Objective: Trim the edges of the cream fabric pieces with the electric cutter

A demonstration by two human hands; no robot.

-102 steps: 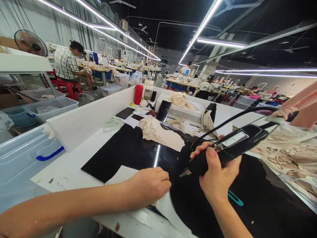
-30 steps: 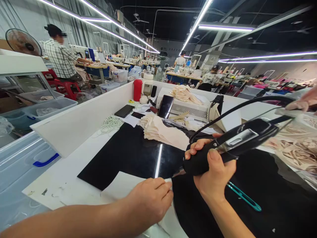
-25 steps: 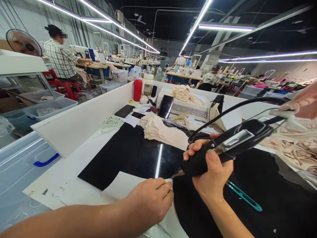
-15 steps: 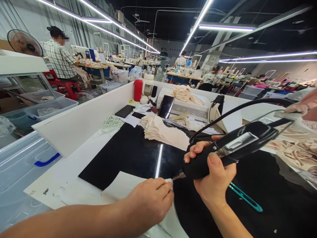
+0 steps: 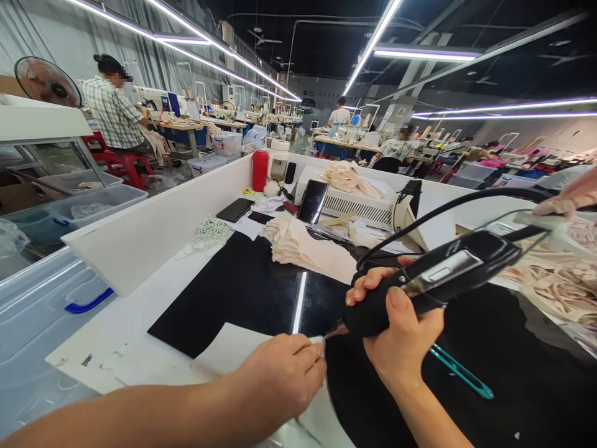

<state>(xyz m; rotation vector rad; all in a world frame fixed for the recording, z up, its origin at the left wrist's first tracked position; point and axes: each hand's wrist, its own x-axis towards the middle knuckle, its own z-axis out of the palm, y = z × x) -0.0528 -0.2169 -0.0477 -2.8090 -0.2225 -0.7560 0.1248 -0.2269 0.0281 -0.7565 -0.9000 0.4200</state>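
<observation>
My right hand (image 5: 401, 330) is wrapped round a black corded handheld power tool (image 5: 445, 261) with a silver switch plate. From its front end a narrow metal tip (image 5: 336, 331) points left, reaching a small pale piece (image 5: 318, 340) pinched in my left hand (image 5: 284, 376). What that piece is, I cannot make out. Under my left hand lies a curved white sheet (image 5: 233, 348), on top of a shiny black mat (image 5: 224, 292). A teal slotted plastic tool (image 5: 461, 371) rests on the mat beside my right wrist.
A stack of cream fabric pieces (image 5: 308, 249) lies ahead on the mat. Another person's hand (image 5: 566, 196) is at the tool's cord end. Cream strips (image 5: 559, 280) are heaped at right. Phones (image 5: 313, 200), pale green cord (image 5: 209, 233) and a red bottle (image 5: 260, 171) stand farther back.
The power tool's rear end has dipped and shifted slightly left, with my right hand moving a little along with it. My left hand stays nearly still.
</observation>
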